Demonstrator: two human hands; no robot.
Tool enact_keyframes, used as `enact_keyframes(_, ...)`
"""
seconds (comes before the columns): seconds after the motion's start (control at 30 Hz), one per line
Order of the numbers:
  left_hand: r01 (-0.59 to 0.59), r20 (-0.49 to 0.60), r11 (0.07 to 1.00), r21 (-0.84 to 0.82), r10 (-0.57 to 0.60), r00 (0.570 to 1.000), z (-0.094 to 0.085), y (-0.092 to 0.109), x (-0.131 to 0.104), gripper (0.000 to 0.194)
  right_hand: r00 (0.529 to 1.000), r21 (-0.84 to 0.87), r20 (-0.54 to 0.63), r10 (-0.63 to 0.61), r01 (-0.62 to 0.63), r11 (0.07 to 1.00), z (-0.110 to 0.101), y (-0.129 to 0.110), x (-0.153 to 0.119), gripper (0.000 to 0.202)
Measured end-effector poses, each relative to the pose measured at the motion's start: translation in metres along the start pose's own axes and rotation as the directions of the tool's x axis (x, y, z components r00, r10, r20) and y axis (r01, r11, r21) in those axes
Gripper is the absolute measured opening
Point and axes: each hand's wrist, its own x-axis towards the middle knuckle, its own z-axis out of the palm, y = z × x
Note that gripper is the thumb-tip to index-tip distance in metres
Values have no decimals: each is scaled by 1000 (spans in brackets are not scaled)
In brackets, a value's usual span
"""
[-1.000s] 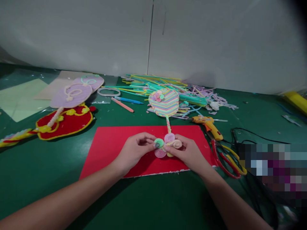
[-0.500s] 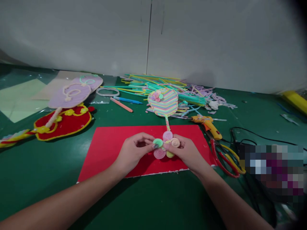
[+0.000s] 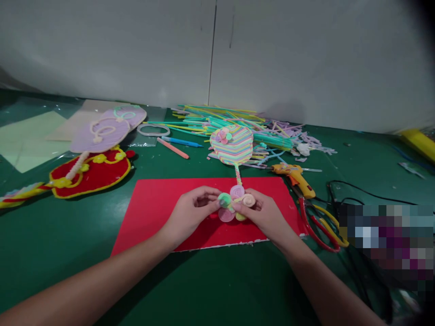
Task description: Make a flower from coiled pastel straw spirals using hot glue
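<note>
Between my hands is a flower of coiled pipe cleaners (image 3: 226, 214), with round spirals in green, purple, peach, pink and yellow. My left hand (image 3: 199, 207) pinches the green spiral at the flower's left side. With thumb and fingers, my right hand (image 3: 260, 210) grips the flower near its centre and the peach spiral; part of the yellow spiral is hidden behind the thumb. Below lies a red board (image 3: 159, 203). Just beyond the flower is a striped pastel fan (image 3: 234, 151) with a twisted handle and a small flower cluster on its face.
A heap of pipe cleaners (image 3: 217, 123) lies at the back. To the right are an orange glue gun (image 3: 295, 179), pliers (image 3: 319, 231) with red and yellow handles, and black cables. Purple fans (image 3: 102, 136), a red fan (image 3: 98, 174) and markers (image 3: 173, 148) lie left.
My left fingertips have shifted slightly on the green spiral, so more of it shows. The right hand keeps its grip, and the flower has barely moved.
</note>
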Motion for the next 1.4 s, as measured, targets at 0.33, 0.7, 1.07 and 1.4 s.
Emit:
enact_keyframes(0.33,49,-49,999,-9,-49,998,2,3,0,22,1000,77,13,28,-29,997,0,-4,0,39)
enact_keyframes(0.7,14,77,997,71,-20,997,-1,10,1,18,984,-37,177,-29,36,999,-1,-6,-6,41)
enact_keyframes(1.07,35,82,999,13,-36,996,-1,11,0,18,994,79,110,-15,7,997,0,-2,-3,28)
enact_keyframes(1.4,28,78,1000,6,-28,997,-1,11,0,14,997,38,76,-27,24,999,-1,-3,-4,21)
